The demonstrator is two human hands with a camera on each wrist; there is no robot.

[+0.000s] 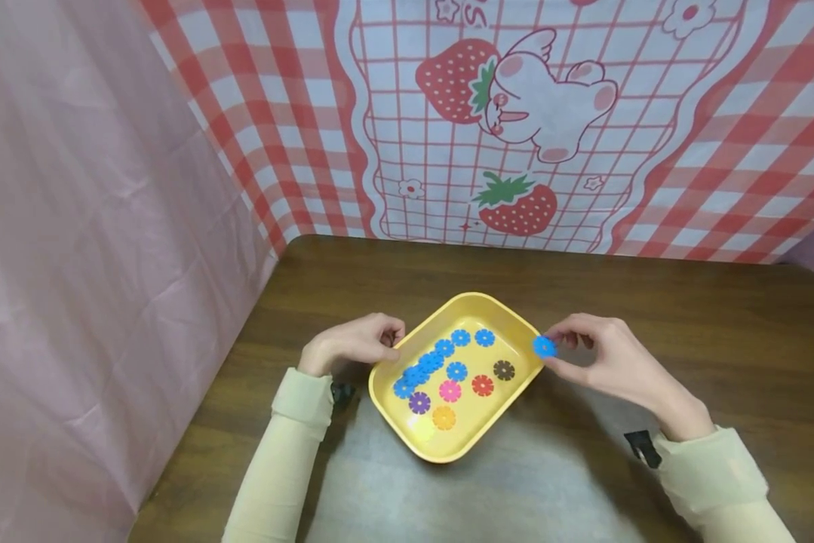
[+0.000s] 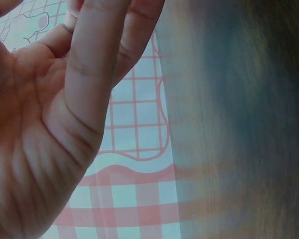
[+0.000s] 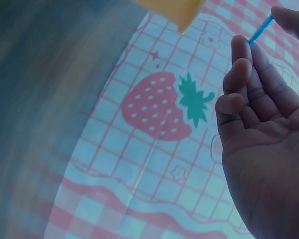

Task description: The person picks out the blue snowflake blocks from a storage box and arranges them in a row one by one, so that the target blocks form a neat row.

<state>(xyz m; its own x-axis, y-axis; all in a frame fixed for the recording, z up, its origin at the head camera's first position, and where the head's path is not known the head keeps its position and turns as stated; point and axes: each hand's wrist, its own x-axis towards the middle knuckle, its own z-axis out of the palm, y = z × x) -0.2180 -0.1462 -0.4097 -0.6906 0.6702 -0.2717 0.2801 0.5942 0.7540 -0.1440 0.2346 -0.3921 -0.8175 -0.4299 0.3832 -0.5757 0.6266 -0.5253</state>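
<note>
While the right hand [image 1: 613,360] pinches a blue disc [image 1: 545,346] near the right rim of a yellow tray [image 1: 502,320], the left hand [image 1: 355,342] grips the left rim. Inside lie more blue discs [image 1: 431,362], some seemingly overlapping, beside a purple disc [image 1: 419,403], pink disc [image 1: 450,391], orange disc [image 1: 443,418], red disc [image 1: 483,385] and dark disc [image 1: 505,370].

A yellow tray [image 1: 474,308] sits on a brown wood-grained table [image 1: 739,339].

1 yellow tray [image 1: 480,360] holds 1 purple disc [image 1: 419,407], 1 pink disc [image 1: 450,394], 1 orange disc [image 1: 443,422], 1 red disc [image 1: 483,389], 1 dark disc [image 1: 505,374] and at least 7 blue discs [image 1: 484,340]; outside, 1 left hand [image 1: 359,341], 1 right hand [image 1: 610,360] and 1 held blue disc [image 1: 545,349].
</note>
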